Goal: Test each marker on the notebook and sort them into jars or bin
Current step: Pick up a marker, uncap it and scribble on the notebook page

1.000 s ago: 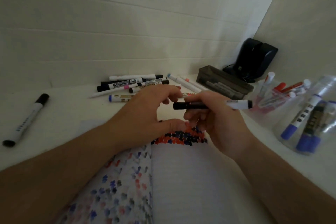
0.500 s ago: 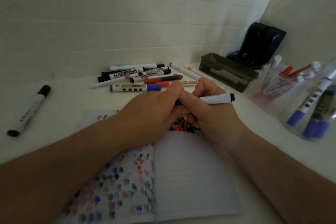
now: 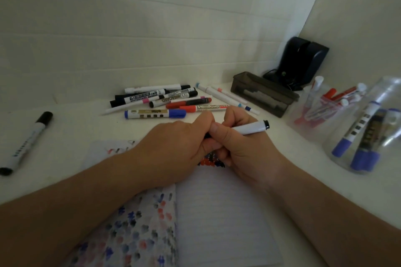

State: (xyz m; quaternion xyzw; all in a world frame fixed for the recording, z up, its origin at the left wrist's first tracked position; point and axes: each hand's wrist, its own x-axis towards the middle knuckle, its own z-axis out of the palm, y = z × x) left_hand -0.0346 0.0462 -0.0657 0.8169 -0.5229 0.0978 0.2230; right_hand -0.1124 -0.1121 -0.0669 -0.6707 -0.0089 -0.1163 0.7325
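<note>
A white marker with a black end (image 3: 252,128) lies level between both hands above the open notebook (image 3: 219,219). My right hand (image 3: 243,147) grips its white barrel. My left hand (image 3: 180,149) is curled round its hidden left end, where the cap was; the two hands touch. The notebook's pages carry red, blue and black test dots. A pile of untested markers (image 3: 165,102) lies behind the hands. At the right stand a jar of red markers (image 3: 312,112) and a jar of blue markers (image 3: 360,136).
A dark bin (image 3: 264,93) sits at the back right, a black device (image 3: 303,60) behind it in the corner. One black-capped marker (image 3: 26,141) lies alone at the far left. Walls close the back and right side.
The hands came together over the notebook and lowered slightly; the marker's black cap end, visible a second ago, is now hidden inside my left hand.
</note>
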